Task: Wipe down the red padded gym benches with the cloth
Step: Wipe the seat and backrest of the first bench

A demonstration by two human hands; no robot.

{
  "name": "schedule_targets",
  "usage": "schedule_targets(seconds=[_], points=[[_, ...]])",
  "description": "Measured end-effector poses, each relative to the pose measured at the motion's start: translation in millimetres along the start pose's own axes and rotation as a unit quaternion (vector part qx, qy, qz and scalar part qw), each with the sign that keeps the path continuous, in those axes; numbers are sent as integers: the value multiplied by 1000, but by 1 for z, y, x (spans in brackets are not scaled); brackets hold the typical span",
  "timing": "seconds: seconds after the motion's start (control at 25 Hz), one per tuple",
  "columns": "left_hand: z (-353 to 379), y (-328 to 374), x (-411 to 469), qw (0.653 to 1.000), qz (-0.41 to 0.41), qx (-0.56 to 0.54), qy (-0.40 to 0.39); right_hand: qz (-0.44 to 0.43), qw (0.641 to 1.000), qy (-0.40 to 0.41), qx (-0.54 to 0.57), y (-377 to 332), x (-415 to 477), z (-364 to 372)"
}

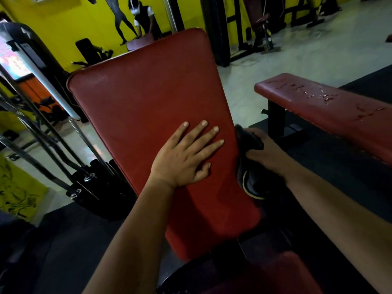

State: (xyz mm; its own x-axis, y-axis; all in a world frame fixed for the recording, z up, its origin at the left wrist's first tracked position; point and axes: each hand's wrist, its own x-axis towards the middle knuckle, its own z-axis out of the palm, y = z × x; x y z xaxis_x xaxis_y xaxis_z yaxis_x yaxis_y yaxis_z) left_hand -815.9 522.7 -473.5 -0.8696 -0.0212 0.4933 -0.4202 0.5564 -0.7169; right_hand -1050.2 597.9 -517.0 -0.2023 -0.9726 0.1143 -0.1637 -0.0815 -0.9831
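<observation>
— Two red benches, is that right?

— Yes. The tilted bench (148, 98) fills the middle, its long red pad sloping up and away from the camera. The flat bench (318, 102) stands apart to its right on a black frame.

— Where is the left hand?

— The left hand (182, 160) lies flat on the lower half of the tilted pad, fingers straight and spread, palm down. It grasps nothing.

— And the cloth?

— The cloth (250, 139) is dark and bunched, and it sits against the right edge of that same pad. The right hand (267, 153) is clenched around it, fingers curled over the wad. A loose part hangs below the hand and shows a pale yellow trim.

— Anything on the flat bench?

— Droplets (314, 94) glisten along its top. Neither hand touches it.

— What lies around them?

— A black mat (339, 162) covers the floor under and between the benches, with pale floor beyond. Steel bars (42, 145) lean on the left. Far back, by the yellow wall (70, 22), a person (142, 20) bends over another piece of equipment.
</observation>
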Motion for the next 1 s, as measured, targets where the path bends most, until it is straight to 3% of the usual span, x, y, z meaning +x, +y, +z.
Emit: schedule_targets(seconds=[0.2,0.44,0.6,0.84,1.0], points=[[0,0,0,1000,-2,-1,-1,120,991,-3,-54,44,-20,7],[-1,0,-2,999,-12,30,-15,-1,999,44,11,-36,21,4],[-7,3,-4,994,-77,78,-15,-95,991,88,28,-68,29,8],[-9,5,-3,986,-149,69,-33,-33,997,70,22,-14,3,18],[-10,6,-1,985,-154,58,-51,-53,995,81,23,-49,25,12]])
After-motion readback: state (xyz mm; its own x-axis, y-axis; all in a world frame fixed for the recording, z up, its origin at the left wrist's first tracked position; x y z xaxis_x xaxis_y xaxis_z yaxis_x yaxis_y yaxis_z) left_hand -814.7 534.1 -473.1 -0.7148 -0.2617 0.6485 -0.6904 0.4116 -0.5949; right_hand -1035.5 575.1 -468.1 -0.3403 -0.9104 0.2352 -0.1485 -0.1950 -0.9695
